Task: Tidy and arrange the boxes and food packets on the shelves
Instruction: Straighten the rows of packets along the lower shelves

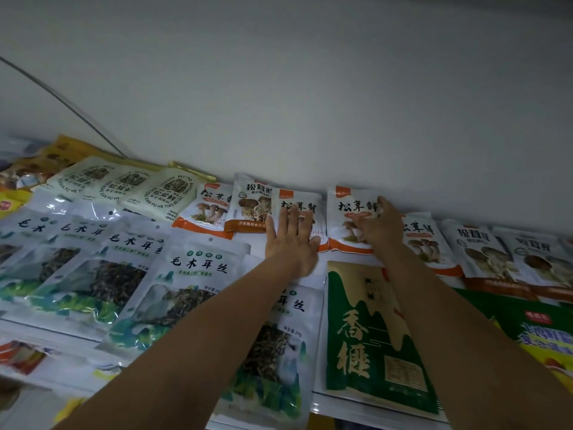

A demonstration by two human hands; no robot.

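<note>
White-and-orange mushroom packets (350, 212) in a row along the back, black-fungus packets (192, 274) overlapping in front, green packet (366, 330) lying flat

I see a big plain wall (310, 88) filling the top half of my view, from 9 o'clock, over 12, to 3 o'clock. It is grey-white and dim. At about 10 o'clock a thin grey line (62, 101) slants down across it from the left edge. I cannot tell if it is a wire or the edge of clear plastic.
</note>
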